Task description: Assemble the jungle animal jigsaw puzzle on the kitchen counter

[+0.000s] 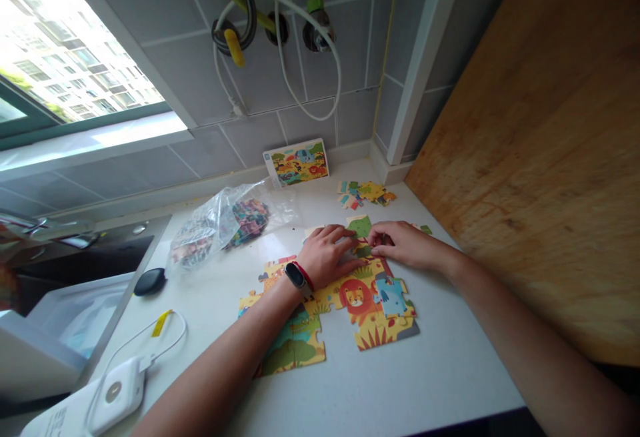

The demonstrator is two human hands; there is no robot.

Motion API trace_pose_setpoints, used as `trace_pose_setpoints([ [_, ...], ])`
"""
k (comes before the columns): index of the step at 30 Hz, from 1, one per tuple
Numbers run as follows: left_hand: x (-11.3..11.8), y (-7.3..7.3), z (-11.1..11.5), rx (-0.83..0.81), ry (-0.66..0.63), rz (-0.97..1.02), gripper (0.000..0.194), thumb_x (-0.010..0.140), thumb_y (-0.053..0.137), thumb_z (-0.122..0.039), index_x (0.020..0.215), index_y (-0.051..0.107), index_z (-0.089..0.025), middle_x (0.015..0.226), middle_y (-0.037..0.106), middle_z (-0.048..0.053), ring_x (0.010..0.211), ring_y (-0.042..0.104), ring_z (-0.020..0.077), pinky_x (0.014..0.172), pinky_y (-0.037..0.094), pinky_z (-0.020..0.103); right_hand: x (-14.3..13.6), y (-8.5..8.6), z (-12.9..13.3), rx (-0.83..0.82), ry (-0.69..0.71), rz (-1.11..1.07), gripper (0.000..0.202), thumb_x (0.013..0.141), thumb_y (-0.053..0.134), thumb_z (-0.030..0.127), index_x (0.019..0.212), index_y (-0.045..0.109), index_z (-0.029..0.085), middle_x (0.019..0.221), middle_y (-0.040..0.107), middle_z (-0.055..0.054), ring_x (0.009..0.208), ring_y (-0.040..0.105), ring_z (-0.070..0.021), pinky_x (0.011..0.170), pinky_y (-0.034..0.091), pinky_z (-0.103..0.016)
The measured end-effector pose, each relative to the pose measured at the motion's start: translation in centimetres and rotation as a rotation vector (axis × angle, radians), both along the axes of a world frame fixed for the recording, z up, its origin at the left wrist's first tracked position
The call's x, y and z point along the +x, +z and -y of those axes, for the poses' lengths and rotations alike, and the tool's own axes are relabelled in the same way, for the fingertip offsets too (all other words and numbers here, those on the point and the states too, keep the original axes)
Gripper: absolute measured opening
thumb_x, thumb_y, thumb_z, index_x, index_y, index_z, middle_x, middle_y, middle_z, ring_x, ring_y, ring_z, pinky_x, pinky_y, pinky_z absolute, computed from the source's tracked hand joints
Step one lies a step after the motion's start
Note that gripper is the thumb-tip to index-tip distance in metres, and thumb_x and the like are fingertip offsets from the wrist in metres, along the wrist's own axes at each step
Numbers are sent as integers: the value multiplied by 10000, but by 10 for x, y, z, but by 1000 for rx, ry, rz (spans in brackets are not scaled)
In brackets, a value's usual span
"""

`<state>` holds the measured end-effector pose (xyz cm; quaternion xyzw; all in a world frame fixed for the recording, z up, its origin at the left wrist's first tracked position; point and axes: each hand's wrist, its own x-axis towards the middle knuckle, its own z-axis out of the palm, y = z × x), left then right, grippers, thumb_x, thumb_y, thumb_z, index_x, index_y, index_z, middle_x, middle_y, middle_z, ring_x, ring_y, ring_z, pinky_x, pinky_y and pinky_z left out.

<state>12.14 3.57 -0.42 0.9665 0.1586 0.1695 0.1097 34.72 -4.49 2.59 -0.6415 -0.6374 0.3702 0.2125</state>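
Observation:
My left hand (326, 254) lies palm down over a partly joined jigsaw puzzle, its fingers stretched toward a green puzzle piece (359, 226). Curled at that piece's right side, the fingers of my right hand (404, 243) close on the edge of a puzzle piece, mostly hidden by the fingertips. Below both hands is a joined section with a lion (356, 295). A blue animal piece (393, 295) rests on its right side. Part of the left section with a green bush (293, 351) is covered by my left forearm.
Loose puzzle pieces (369, 192) are piled near the back corner. The picture box (299, 162) leans against the wall beside a clear plastic bag (220, 220) of pieces. A black case (149, 281), a white power bank (119, 393) and a sink (163, 223) are leftward; a wooden board (540, 157) stands right.

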Motion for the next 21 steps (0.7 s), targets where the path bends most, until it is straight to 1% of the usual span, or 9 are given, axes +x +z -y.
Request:
trace_pose_setpoints([
  [6,0,1,1,-1,0,10,428,992,606,-586,1204,709,-229,1269,715,92,1166,652,280,967,543,453,-1,2,1,1,-2,3,61,782,691,212,838,717,211,766,691,-2,700,592,-165,689,424,-272],
  [14,0,1,-2,-9,-31,24,410,1019,569,-565,1185,728,-226,1251,722,102,1177,641,279,975,538,449,2,0,-1,7,42,19,86,803,694,242,874,721,201,824,690,-13,739,594,-169,692,414,-271],
  [21,-1,-2,-3,-27,-40,48,371,1022,589,-518,1197,721,-219,1236,735,102,1181,650,282,988,544,457,6,-3,-1,77,110,64,104,829,686,240,912,739,207,899,687,-34,790,609,-182,735,429,-286],
])
